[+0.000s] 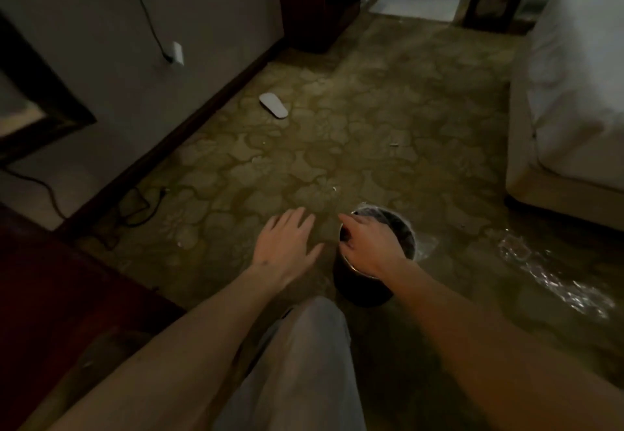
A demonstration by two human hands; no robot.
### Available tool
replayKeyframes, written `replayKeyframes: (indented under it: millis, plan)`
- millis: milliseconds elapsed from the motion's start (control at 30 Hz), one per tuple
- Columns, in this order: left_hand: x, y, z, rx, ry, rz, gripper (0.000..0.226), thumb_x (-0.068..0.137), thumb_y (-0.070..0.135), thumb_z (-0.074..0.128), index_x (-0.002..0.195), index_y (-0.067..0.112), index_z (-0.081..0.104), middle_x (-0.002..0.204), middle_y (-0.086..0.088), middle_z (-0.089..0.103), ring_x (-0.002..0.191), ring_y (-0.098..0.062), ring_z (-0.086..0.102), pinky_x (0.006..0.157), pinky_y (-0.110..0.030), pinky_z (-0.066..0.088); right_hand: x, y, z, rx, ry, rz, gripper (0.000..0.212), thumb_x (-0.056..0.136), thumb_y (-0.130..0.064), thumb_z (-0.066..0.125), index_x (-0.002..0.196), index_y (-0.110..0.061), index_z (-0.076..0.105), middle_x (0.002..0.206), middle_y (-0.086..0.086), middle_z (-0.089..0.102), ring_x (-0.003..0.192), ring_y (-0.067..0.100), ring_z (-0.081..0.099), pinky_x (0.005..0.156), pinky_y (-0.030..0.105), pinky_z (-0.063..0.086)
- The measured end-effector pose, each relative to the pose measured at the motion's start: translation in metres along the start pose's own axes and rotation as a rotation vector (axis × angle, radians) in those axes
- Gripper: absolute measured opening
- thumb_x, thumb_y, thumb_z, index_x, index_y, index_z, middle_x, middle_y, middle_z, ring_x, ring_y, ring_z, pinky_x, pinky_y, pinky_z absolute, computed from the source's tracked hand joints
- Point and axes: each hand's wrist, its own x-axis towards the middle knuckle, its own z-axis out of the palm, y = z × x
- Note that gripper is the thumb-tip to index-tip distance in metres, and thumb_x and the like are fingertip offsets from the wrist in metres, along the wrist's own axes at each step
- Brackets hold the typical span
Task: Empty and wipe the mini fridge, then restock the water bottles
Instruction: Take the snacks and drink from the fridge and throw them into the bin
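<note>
A small dark round bin [363, 287] with a black liner stands on the patterned carpet in front of my knee. My right hand [369, 245] reaches over its rim, fingers curled down at the near-left edge; whether they grip the rim or liner is unclear in the dim light. My left hand [287, 245] hovers just left of the bin with fingers spread and holds nothing. No fridge or water bottle shows in this view.
Crumpled clear plastic [553, 275] lies on the carpet to the right. A white bed [574, 93] fills the right side. A white slipper [273, 105] lies near the wall, cables [135, 204] trail along the skirting, and dark wooden furniture [50, 295] stands at left.
</note>
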Motion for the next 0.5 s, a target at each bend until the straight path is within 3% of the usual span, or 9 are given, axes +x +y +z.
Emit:
replayKeyframes:
  millis: [500]
  plan:
    - [-0.155, -0.076, -0.142, 0.137, 0.246, -0.162, 0.067, 0.094, 0.063, 0.035, 0.149, 0.025, 0.033, 0.159, -0.001, 0.028, 0.145, -0.020, 0.025, 0.117, -0.038, 0.020, -0.061, -0.195, -0.089, -0.071, 0.157, -0.343, 0.073, 0.091, -0.049, 0.055, 0.153, -0.025, 0.022, 0.154, 0.001, 0.036, 0.139, 0.026, 0.035, 0.111, 0.046, 0.030]
